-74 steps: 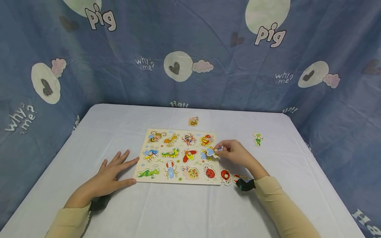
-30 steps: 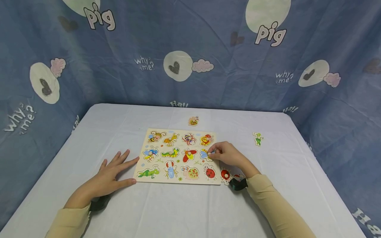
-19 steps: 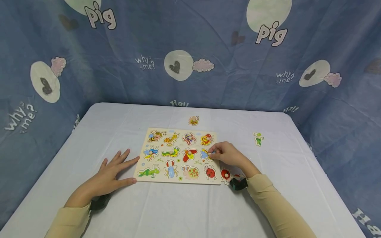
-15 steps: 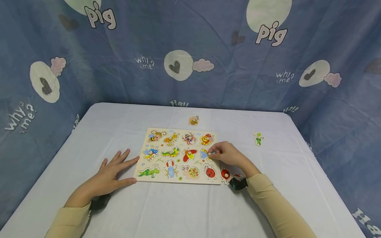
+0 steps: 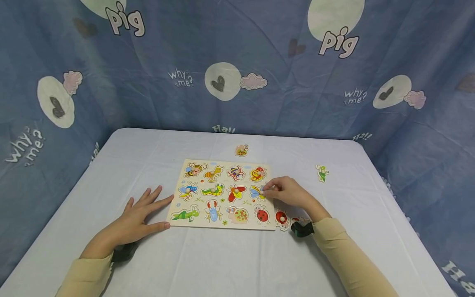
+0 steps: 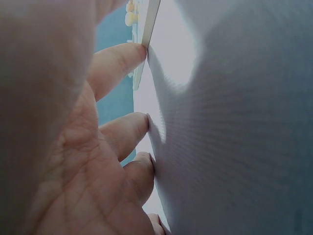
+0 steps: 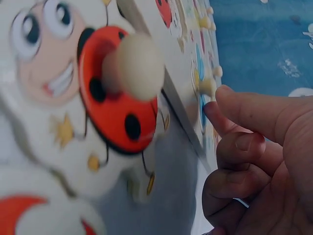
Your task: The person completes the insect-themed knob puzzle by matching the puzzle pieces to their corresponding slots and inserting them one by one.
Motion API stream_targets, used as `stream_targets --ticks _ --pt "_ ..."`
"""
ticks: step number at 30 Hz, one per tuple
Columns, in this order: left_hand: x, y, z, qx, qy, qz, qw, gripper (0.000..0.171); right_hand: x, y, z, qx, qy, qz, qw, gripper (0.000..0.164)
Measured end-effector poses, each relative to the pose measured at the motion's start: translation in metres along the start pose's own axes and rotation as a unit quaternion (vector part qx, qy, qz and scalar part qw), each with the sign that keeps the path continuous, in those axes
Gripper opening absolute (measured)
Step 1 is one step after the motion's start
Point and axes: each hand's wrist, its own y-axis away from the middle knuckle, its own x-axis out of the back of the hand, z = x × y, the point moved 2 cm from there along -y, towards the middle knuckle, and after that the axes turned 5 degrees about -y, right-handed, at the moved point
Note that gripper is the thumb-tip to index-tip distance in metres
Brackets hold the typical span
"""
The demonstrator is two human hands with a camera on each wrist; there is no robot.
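On the table lies a wooden knob puzzle board (image 5: 224, 227) with rows of insect pieces in its slots. At its right side, a blue-winged yellow insect piece (image 5: 257, 192) lies flat in its slot. My right hand (image 5: 287, 192) is just right of that piece's knob (image 7: 207, 87). In the right wrist view its thumb and index fingertips are apart beside the knob, the other fingers curled. My left hand (image 5: 139, 220) lies spread on the table, a fingertip touching the board's left edge (image 6: 148, 29). A ladybug piece (image 7: 120, 93) with a knob lies under the right wrist.
Past the board's far edge lies a snail piece (image 5: 241, 150). A green grasshopper piece (image 5: 322, 173) lies at the right. Beside the ladybug, another red piece (image 5: 297, 220) is partly hidden by the right wrist camera (image 5: 302, 229). A patterned blue curtain (image 5: 237, 111) surrounds the table.
My right hand brought the blue-winged insect piece left and down into its slot. Since then it has let go of the knob and drawn slightly right. The left hand stays put.
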Motion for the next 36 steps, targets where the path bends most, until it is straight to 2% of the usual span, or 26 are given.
stream_targets --ticks 8,16,31,36 --pt "0.001 0.001 0.001 -0.003 -0.001 0.001 1.0000 0.082 0.013 0.006 0.010 -0.002 0.003 0.014 1.000 0.020" --pt "-0.001 -0.001 0.001 -0.005 0.002 0.001 1.0000 0.081 0.039 0.009 0.039 -0.032 -0.005 0.057 0.998 0.024" --pt "-0.007 -0.004 -0.005 -0.011 -0.002 0.003 0.9999 0.081 0.089 0.031 0.085 -0.024 -0.011 0.126 0.992 0.036" --pt "-0.008 -0.003 -0.008 -0.016 -0.003 0.009 0.9998 0.080 0.101 0.034 0.100 -0.036 -0.015 0.145 0.989 0.039"
